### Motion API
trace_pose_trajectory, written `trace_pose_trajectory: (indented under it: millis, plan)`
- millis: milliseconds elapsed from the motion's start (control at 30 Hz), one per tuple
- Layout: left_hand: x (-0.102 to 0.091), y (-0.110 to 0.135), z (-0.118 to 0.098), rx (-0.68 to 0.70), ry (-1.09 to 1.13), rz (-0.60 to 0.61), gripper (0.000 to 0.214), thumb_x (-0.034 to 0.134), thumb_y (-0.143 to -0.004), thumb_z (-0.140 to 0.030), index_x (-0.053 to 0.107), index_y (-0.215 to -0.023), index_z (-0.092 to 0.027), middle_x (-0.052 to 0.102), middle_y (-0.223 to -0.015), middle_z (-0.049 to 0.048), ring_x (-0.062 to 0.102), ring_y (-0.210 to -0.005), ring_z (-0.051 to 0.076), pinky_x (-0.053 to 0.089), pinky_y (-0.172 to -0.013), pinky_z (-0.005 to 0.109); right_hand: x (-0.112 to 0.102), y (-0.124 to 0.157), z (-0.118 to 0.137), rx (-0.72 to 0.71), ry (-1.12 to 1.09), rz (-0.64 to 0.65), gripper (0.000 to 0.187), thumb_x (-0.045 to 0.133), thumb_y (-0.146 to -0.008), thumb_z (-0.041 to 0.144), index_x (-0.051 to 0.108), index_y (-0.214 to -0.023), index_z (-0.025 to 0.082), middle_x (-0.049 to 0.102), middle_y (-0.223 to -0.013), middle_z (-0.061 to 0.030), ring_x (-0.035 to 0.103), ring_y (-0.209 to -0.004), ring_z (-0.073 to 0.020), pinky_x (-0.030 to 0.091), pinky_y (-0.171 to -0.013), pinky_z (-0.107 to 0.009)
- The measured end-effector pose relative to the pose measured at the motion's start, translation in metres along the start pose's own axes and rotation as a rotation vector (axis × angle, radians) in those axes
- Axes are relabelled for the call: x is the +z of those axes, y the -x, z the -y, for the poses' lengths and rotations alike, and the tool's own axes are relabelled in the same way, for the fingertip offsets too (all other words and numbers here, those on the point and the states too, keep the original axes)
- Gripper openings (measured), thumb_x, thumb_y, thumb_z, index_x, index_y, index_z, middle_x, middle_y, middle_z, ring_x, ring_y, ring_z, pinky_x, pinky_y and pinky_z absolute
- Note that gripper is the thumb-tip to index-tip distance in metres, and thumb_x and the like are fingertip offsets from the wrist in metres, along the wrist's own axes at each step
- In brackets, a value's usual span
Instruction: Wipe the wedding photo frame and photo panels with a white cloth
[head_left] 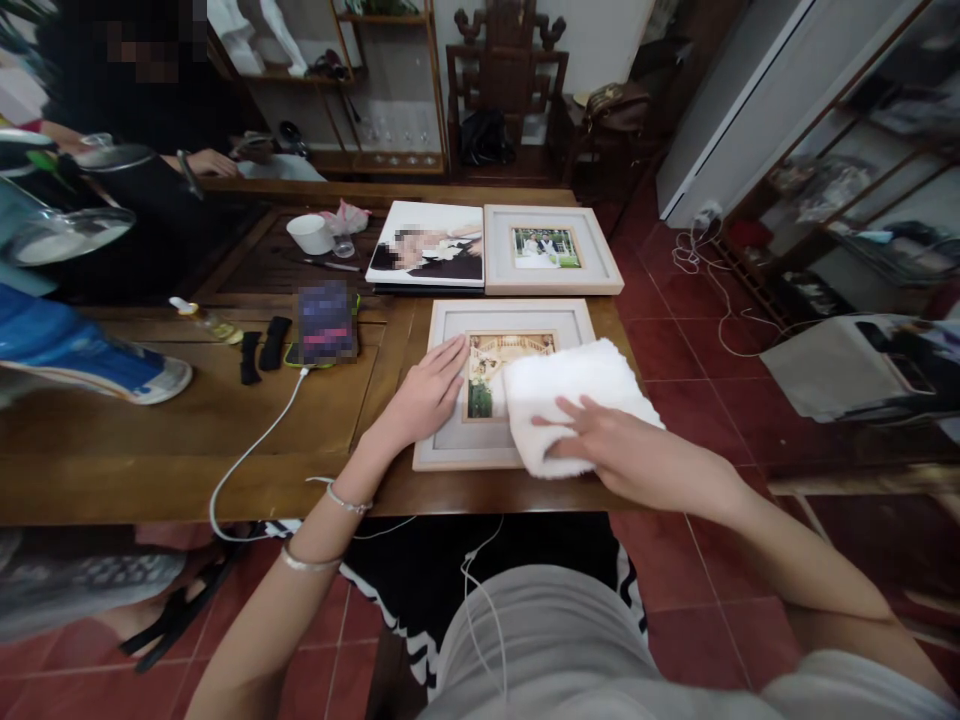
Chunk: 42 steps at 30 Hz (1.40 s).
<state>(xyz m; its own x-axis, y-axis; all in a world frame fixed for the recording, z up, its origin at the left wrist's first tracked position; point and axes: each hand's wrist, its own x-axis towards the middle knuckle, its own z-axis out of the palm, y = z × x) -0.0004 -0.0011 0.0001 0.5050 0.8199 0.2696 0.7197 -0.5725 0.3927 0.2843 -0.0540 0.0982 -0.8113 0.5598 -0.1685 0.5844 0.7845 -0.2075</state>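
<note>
A light wooden picture frame (444, 455) with a pale mat and a small wedding photo (481, 378) lies face up near the table's front edge. My left hand (427, 395) rests flat on its left side, fingers stretched together toward the photo. On the right side, my right hand (611, 445) grips and presses a folded white towel (574, 375). The towel covers the frame's right part and some of the photo, and overhangs the frame's right edge. Part of my right fingers sinks into the towel's fold.
Behind lie a second framed photo (546, 248) and a stack topped by a large print (427, 240). Left of me are a phone (326, 322) on a white cable, a dropper bottle (206, 320) and a white cup (310, 234). Across the table sits another person (135, 90).
</note>
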Motion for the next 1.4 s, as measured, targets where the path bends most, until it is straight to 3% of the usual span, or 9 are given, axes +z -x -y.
trace_pose_trajectory:
  millis: [133, 267, 467, 600, 733, 967, 1167, 1267, 1400]
  plan:
    - [0.0, 0.0, 0.001, -0.008, 0.0, 0.015, 0.052, 0.031, -0.099, -0.027, 0.033, -0.148, -0.008, 0.032, -0.155, 0.0151, 0.027, -0.144, 0.025, 0.029, -0.117, 0.049, -0.009, 0.028, 0.035, 0.014, -0.124, 0.091, 0.071, 0.041, -0.063, -0.01, 0.064, -0.121, 0.025, 0.054, -0.14, -0.007, 0.042, -0.136, -0.0269, 0.04, -0.108, -0.043]
    - [-0.001, 0.0, 0.001, 0.013, 0.007, 0.011, 0.052, 0.031, -0.099, -0.027, 0.032, -0.149, -0.011, 0.032, -0.155, 0.0141, 0.027, -0.144, 0.025, 0.027, -0.118, 0.049, 0.003, 0.018, 0.04, 0.101, -0.137, 0.01, 0.074, 0.04, -0.062, -0.009, 0.06, -0.126, 0.024, 0.048, -0.146, -0.0048, 0.035, -0.14, -0.0275, 0.038, -0.111, -0.046]
    - [-0.001, -0.002, 0.001, 0.033, 0.016, -0.018, 0.051, 0.033, -0.099, -0.028, 0.038, -0.145, -0.007, 0.036, -0.152, 0.0182, 0.03, -0.143, 0.026, 0.026, -0.118, 0.049, 0.034, -0.028, -0.018, 0.26, -0.027, -0.292, 0.071, 0.043, -0.067, -0.005, 0.054, -0.132, 0.018, 0.041, -0.15, -0.013, 0.025, -0.144, -0.033, 0.032, -0.113, -0.057]
    - [-0.002, -0.002, 0.001, 0.04, 0.029, -0.022, 0.051, 0.034, -0.098, -0.027, 0.036, -0.147, -0.011, 0.035, -0.153, 0.0158, 0.029, -0.143, 0.026, 0.026, -0.118, 0.05, 0.025, -0.054, -0.067, 0.342, 0.068, -0.442, 0.069, 0.044, -0.071, -0.004, 0.048, -0.138, 0.012, 0.044, -0.146, -0.0198, 0.024, -0.143, -0.0371, 0.032, -0.11, -0.061]
    - [-0.002, -0.002, 0.001, 0.036, 0.046, -0.026, 0.05, 0.035, -0.098, -0.027, 0.037, -0.146, -0.011, 0.035, -0.153, 0.0158, 0.029, -0.143, 0.026, 0.026, -0.118, 0.05, 0.014, -0.073, -0.094, 0.284, 0.175, -0.427, 0.067, 0.043, -0.069, -0.005, 0.054, -0.133, 0.012, 0.046, -0.146, -0.016, 0.023, -0.143, -0.0392, 0.026, -0.11, -0.065]
    - [0.0, -0.001, 0.0, 0.011, 0.083, -0.056, 0.05, 0.035, -0.099, -0.028, 0.036, -0.147, -0.013, 0.037, -0.153, 0.0145, 0.031, -0.143, 0.025, 0.027, -0.118, 0.049, 0.015, -0.042, -0.031, 0.108, 0.113, -0.149, 0.071, 0.04, -0.064, -0.01, 0.061, -0.125, 0.019, 0.046, -0.148, -0.0078, 0.026, -0.142, -0.0386, 0.026, -0.109, -0.068]
    - [0.001, -0.001, 0.0, -0.027, 0.125, -0.071, 0.049, 0.031, -0.1, -0.028, 0.036, -0.147, -0.015, 0.037, -0.152, 0.0133, 0.032, -0.142, 0.024, 0.027, -0.117, 0.049, -0.008, 0.0, 0.02, -0.127, -0.154, 0.115, 0.077, 0.038, -0.061, -0.01, 0.062, -0.123, 0.028, 0.051, -0.144, -0.0009, 0.032, -0.142, -0.0266, 0.032, -0.115, -0.048]
    - [0.001, 0.0, 0.001, -0.024, 0.138, -0.078, 0.049, 0.028, -0.1, -0.027, 0.038, -0.146, -0.013, 0.039, -0.151, 0.0146, 0.033, -0.141, 0.024, 0.028, -0.117, 0.05, -0.005, -0.018, 0.007, -0.052, -0.157, 0.078, 0.077, 0.037, -0.064, -0.009, 0.057, -0.129, 0.026, 0.053, -0.142, -0.004, 0.033, -0.141, -0.0259, 0.033, -0.114, -0.046]
    - [0.001, 0.0, -0.001, -0.015, 0.165, -0.08, 0.047, 0.028, -0.099, -0.026, 0.042, -0.143, -0.014, 0.042, -0.149, 0.0148, 0.035, -0.14, 0.025, 0.03, -0.116, 0.05, 0.016, -0.069, -0.028, 0.121, -0.008, -0.192, 0.074, 0.038, -0.069, -0.008, 0.049, -0.138, 0.016, 0.036, -0.153, -0.0126, 0.018, -0.145, -0.0366, 0.024, -0.114, -0.061]
